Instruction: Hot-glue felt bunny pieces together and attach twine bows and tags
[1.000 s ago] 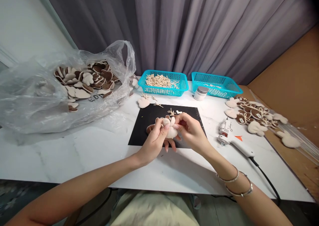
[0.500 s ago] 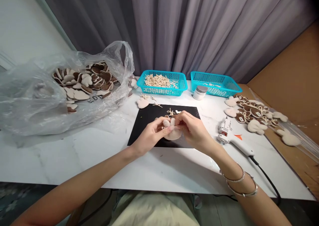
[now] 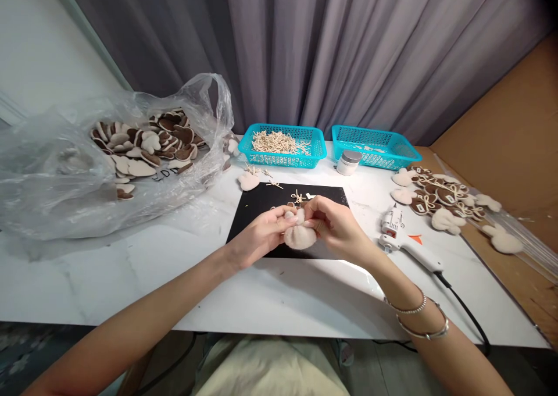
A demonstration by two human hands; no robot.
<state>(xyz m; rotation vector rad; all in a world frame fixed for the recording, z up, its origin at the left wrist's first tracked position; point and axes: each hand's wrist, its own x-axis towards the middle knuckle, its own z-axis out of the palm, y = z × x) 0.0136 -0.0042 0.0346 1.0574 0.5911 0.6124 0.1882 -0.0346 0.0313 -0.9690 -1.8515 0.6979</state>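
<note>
A fluffy cream plush piece (image 3: 300, 237), rounded below with ear-like lobes on top, is held between both hands over the black mat (image 3: 246, 216). My left hand (image 3: 261, 233) pinches its left side, thumb on the front. On the other side, my right hand (image 3: 333, 224) grips it with thumb and bent fingers, wearing bracelets at the wrist. Just beyond the fingers lie a small beige cord bow (image 3: 298, 197) and a small white tag (image 3: 310, 196). Part of another brown piece shows behind the left fingertips, mostly hidden.
A clear plastic bag (image 3: 52, 204) of brown and cream pieces lies left. Behind are a blue basket (image 3: 283, 162) of cord bows, another blue basket (image 3: 392, 162) and a jar (image 3: 349, 163). A corded glue gun (image 3: 410, 248) rests right, near several bow-trimmed plush pieces (image 3: 447, 195).
The plush piece has tilted in my fingers, so more of its rounded lower part faces me. My left thumb has shifted slightly up and left. Both hands keep hold.
</note>
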